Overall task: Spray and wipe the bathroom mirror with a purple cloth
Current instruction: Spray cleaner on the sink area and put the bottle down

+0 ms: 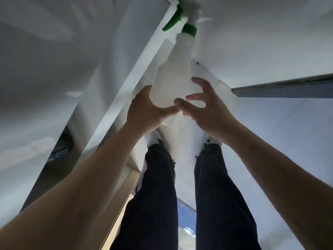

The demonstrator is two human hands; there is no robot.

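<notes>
A white translucent spray bottle (173,74) with a green trigger (173,19) and green collar points away from me, above the floor. My left hand (144,110) wraps its lower body, fingers on the left side and thumb under the base. My right hand (205,107) hovers just right of the bottle's base with fingers spread; its thumb tip lies at the base, and I cannot tell if it touches. No purple cloth is visible. I cannot make out the mirror.
My legs in dark trousers (156,195) and white shoes (153,138) stand on pale floor tiles (183,141). A white counter or wall surface (54,69) fills the left. A dark ledge (288,89) juts in at the right.
</notes>
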